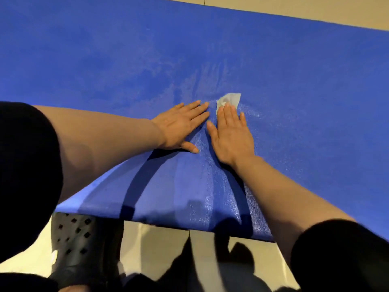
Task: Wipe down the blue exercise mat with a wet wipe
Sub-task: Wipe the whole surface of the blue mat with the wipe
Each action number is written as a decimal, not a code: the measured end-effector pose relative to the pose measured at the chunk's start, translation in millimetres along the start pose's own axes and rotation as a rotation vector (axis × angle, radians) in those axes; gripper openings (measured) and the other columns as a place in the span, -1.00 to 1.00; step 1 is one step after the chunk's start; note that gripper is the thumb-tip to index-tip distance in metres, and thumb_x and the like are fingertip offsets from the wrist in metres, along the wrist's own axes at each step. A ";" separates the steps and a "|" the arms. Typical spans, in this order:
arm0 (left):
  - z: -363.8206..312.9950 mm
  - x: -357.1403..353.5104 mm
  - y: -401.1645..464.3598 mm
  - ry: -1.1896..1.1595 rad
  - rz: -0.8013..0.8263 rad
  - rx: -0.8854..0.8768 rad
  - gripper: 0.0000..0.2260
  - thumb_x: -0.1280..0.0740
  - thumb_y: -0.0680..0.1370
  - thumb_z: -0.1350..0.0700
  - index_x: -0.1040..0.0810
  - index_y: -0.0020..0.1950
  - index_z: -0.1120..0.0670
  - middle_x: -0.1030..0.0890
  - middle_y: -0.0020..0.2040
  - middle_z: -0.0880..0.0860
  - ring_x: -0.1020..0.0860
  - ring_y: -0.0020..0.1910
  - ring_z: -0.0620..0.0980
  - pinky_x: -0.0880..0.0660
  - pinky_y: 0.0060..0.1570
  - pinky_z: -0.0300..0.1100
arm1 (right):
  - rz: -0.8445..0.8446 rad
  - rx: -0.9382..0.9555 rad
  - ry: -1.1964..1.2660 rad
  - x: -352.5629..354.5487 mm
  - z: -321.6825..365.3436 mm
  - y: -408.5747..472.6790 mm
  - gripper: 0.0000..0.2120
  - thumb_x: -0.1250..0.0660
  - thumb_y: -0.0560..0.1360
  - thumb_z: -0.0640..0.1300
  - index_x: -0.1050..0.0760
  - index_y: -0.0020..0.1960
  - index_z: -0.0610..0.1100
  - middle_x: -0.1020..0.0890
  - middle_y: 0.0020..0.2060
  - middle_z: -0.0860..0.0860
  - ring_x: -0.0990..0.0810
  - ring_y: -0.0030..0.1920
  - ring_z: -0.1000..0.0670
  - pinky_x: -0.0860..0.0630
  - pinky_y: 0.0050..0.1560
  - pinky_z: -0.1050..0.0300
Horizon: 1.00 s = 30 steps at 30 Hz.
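At 7 o'clock a black perforated clog point(77, 241) stood on the pale floor point(155, 245), just beside the near edge of the blue exercise mat point(105, 60). The left hand point(179, 125) lay flat on the mat, fingers straight, holding nothing. At its 3 o'clock, the right hand point(230, 135) pressed straight fingers on the wet wipe point(231, 99), which lay mid-mat, partly covered. Damp sheen showed around it.

No text, label, brand or number can be read — not anywhere in view.
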State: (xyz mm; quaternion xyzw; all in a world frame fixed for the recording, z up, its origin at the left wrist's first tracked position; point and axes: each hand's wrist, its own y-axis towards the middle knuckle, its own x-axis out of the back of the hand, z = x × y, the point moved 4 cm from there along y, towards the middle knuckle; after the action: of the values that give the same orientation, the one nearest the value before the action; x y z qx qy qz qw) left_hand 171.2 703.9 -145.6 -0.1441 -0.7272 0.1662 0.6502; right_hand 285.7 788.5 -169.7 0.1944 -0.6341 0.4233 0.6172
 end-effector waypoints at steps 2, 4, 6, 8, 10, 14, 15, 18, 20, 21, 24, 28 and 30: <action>6.3 -4.1 13.1 0.049 0.086 0.069 0.07 -0.25 0.40 -0.43 0.25 0.57 0.15 0.29 0.57 0.11 0.27 0.55 0.09 0.13 0.52 0.11 | 0.025 -0.039 0.009 9.9 -9.5 35.8 -0.39 0.19 0.66 0.12 0.14 0.57 -0.23 0.09 0.57 -0.12 0.14 0.57 -0.06 0.25 0.52 -0.03; 9.5 -6.5 20.3 0.080 0.151 0.085 0.13 -0.23 0.36 -0.47 0.33 0.55 0.16 0.35 0.55 0.13 0.32 0.54 0.11 0.14 0.50 0.17 | 0.021 -0.022 0.001 12.9 -12.2 46.3 -0.39 0.18 0.67 0.11 0.13 0.57 -0.23 0.08 0.57 -0.13 0.14 0.57 -0.06 0.26 0.53 -0.04; 9.5 -10.1 21.7 0.082 0.168 0.075 0.14 -0.22 0.35 -0.48 0.36 0.54 0.16 0.38 0.54 0.14 0.34 0.53 0.11 0.15 0.50 0.19 | -0.021 0.037 0.007 8.7 -10.4 30.6 -0.38 0.19 0.66 0.13 0.11 0.57 -0.24 0.07 0.57 -0.14 0.13 0.57 -0.07 0.26 0.53 -0.02; 9.1 -11.8 22.3 0.077 0.150 0.066 0.14 -0.20 0.35 -0.49 0.38 0.53 0.16 0.40 0.53 0.13 0.36 0.52 0.11 0.18 0.50 0.18 | -0.079 0.110 0.034 1.7 -6.0 3.4 -0.32 0.27 0.62 0.19 0.06 0.57 -0.24 0.04 0.57 -0.14 0.12 0.57 -0.07 0.27 0.53 0.02; 11.0 -12.4 23.5 0.082 0.123 0.067 0.15 -0.18 0.33 -0.50 0.38 0.53 0.15 0.40 0.53 0.13 0.35 0.52 0.11 0.19 0.50 0.16 | -0.065 0.133 0.048 0.3 -6.9 -2.4 -0.22 0.35 0.53 0.22 0.02 0.57 -0.24 0.01 0.57 -0.14 0.10 0.57 -0.07 0.27 0.51 0.04; 18.7 -7.2 21.7 0.144 0.034 0.034 0.14 -0.04 0.28 -0.58 0.18 0.58 0.16 0.16 0.59 0.14 0.09 0.57 0.11 0.06 0.50 0.07 | -0.048 0.039 -0.002 17.1 -18.9 57.9 -0.35 0.22 0.65 0.16 0.08 0.57 -0.23 0.05 0.57 -0.14 0.11 0.57 -0.08 0.24 0.52 0.00; 20.2 -2.5 22.0 0.149 -0.040 0.007 0.10 -0.01 0.31 -0.58 0.04 0.59 0.17 -0.01 0.59 0.15 -0.09 0.54 0.13 -0.04 0.48 0.06 | -0.030 0.001 0.010 23.4 -22.3 73.4 -0.38 0.18 0.66 0.13 0.10 0.57 -0.24 0.06 0.57 -0.14 0.12 0.57 -0.09 0.24 0.52 -0.01; 29.6 10.5 27.7 0.038 -0.266 -0.041 -0.24 0.02 0.51 -0.39 -0.38 0.43 0.17 -0.48 0.34 0.14 -0.49 0.21 0.18 -0.27 0.30 0.01 | 0.008 -0.041 0.043 29.3 -19.4 87.4 -0.39 0.16 0.67 0.11 0.11 0.57 -0.25 0.07 0.57 -0.16 0.13 0.57 -0.09 0.26 0.52 -0.02; 37.2 14.4 36.7 -0.031 -0.355 -0.022 -0.37 -0.02 0.57 -0.27 -0.42 0.38 0.18 -0.51 0.28 0.14 -0.49 0.17 0.18 -0.25 0.28 -0.01 | -0.042 0.001 0.052 25.8 -12.1 71.8 -0.37 0.17 0.66 0.14 0.05 0.57 -0.26 0.02 0.57 -0.17 0.08 0.57 -0.10 0.24 0.53 -0.03; 39.7 16.6 42.0 -0.046 -0.388 -0.004 -0.40 -0.06 0.58 -0.23 -0.40 0.40 0.19 -0.48 0.33 0.15 -0.46 0.24 0.18 -0.24 0.32 0.00 | -0.093 0.041 0.057 23.2 -8.9 61.6 -0.34 0.20 0.64 0.17 0.01 0.56 -0.27 -0.02 0.56 -0.18 0.04 0.57 -0.11 0.22 0.54 -0.02; 49.3 15.9 58.4 -0.089 -0.364 0.039 -0.38 -0.19 0.60 -0.16 -0.20 0.54 0.17 -0.19 0.55 0.13 -0.16 0.53 0.11 0.00 0.50 0.03 | -0.114 0.120 0.016 25.8 -13.6 58.5 -0.24 0.31 0.55 0.21 -0.08 0.55 -0.26 -0.11 0.55 -0.16 -0.03 0.56 -0.10 0.19 0.52 -0.01; 60.9 17.1 76.7 -0.110 -0.248 0.099 -0.25 -0.15 0.57 -0.26 0.04 0.59 0.11 0.09 0.60 0.07 0.15 0.57 0.00 0.22 0.52 0.04 | -0.066 0.003 -0.014 41.3 -42.5 122.3 -0.41 0.15 0.67 0.11 0.02 0.57 -0.24 -0.01 0.57 -0.13 0.05 0.57 -0.07 0.22 0.52 -0.04; 63.1 18.8 86.2 -0.115 -0.237 0.124 -0.27 -0.11 0.58 -0.26 0.04 0.60 0.10 0.10 0.60 0.07 0.16 0.57 0.00 0.24 0.51 0.05 | -0.045 -0.038 -0.003 48.3 -52.3 146.2 -0.41 0.16 0.67 0.10 0.04 0.57 -0.24 0.00 0.57 -0.14 0.07 0.57 -0.08 0.23 0.52 -0.06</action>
State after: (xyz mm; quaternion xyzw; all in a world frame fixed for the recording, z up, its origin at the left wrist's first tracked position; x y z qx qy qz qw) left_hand 105.9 786.3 -171.9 -0.0071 -0.7637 0.1407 0.6300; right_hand 197.7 925.2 -173.6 0.1973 -0.6384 0.3968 0.6294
